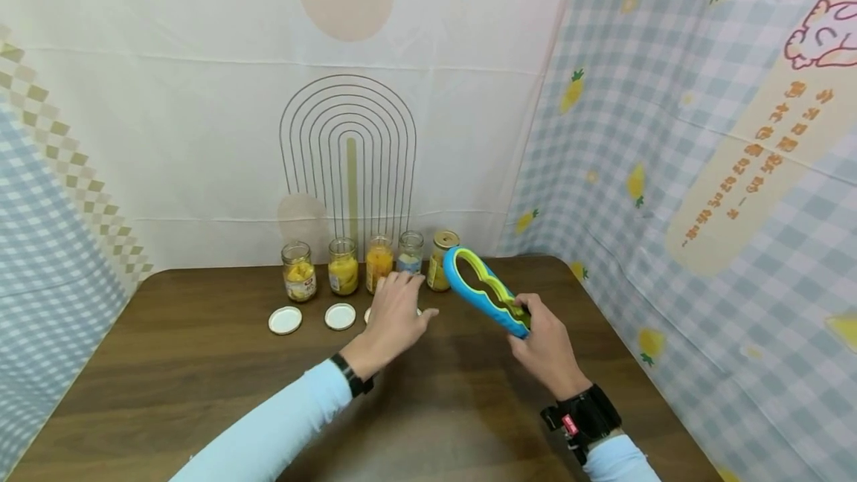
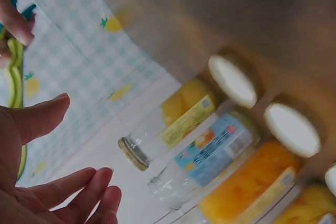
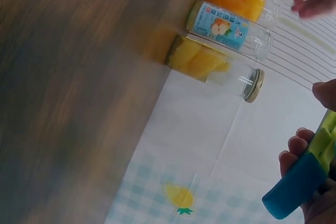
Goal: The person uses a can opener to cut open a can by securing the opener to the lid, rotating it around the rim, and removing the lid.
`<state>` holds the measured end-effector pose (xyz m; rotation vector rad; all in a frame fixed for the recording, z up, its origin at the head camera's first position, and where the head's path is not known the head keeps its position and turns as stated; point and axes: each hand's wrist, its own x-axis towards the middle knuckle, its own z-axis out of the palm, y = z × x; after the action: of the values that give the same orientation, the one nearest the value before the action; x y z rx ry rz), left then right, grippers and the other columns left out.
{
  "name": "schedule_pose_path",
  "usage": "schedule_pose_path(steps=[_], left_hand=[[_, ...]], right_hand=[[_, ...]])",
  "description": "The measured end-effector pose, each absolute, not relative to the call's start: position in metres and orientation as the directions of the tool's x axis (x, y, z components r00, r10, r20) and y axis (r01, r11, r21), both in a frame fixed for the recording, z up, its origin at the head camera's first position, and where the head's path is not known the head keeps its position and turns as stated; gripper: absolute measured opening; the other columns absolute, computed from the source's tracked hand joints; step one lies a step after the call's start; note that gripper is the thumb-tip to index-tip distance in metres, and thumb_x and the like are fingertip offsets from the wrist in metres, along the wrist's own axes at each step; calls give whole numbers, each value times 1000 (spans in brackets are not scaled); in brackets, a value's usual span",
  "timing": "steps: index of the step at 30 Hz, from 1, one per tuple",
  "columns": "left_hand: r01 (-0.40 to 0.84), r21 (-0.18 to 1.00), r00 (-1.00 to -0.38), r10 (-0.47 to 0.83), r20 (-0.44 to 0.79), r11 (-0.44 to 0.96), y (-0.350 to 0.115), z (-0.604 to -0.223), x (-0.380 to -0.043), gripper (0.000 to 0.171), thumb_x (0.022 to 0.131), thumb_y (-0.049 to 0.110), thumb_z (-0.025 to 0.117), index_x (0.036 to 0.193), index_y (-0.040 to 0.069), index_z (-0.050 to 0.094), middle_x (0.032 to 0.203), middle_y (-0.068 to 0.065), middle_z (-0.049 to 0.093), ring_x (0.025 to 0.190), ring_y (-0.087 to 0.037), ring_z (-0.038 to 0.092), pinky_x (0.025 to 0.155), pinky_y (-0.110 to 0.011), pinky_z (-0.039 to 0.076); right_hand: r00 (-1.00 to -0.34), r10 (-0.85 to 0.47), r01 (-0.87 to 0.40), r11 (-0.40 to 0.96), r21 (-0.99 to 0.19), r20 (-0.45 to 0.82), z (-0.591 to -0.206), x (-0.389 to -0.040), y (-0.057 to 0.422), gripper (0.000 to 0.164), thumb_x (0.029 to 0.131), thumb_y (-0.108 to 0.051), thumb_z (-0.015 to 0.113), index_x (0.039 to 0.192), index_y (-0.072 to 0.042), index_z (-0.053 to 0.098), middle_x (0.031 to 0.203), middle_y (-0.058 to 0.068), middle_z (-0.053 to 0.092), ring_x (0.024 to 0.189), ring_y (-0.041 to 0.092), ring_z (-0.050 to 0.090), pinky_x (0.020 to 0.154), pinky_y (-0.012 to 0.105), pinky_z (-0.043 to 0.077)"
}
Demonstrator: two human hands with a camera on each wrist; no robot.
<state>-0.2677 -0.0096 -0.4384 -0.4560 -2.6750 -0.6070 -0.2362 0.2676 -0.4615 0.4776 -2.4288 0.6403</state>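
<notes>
My right hand [image 1: 545,344] grips a blue and green jar opener [image 1: 483,292] by its handle end, with the scalloped loop raised and tilted toward the back. Fingers apart and holding nothing, my left hand [image 1: 395,311] reaches over the table before the jars. Just beyond its fingertips stands an open jar with a blue label [image 1: 410,251]. To the right of that, a jar of yellow fruit [image 3: 202,61] has its gold lid [image 3: 253,85] on. An open jar of orange fruit [image 1: 379,262] stands on the other side, partly behind the left hand.
Two more open jars of yellow fruit, one in the middle [image 1: 344,274] and one at the left end [image 1: 298,277], continue the row at the table's back edge. Several white-faced lids [image 1: 340,316] lie in front. Hanging cloth [image 1: 201,169] borders the wooden table [image 1: 201,370].
</notes>
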Motion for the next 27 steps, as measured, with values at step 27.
schedule_pose_path(steps=[27], left_hand=[[283, 180, -952, 253, 170, 942, 42, -406, -415, 52, 86, 61, 84, 76, 16, 60, 87, -3, 71, 101, -27, 67, 115, -51, 39]], right_hand=[[-710, -160, -471, 832, -294, 686, -453, -233, 284, 54, 75, 15, 82, 122, 2, 58, 99, 19, 71, 75, 18, 58, 64, 36, 52]])
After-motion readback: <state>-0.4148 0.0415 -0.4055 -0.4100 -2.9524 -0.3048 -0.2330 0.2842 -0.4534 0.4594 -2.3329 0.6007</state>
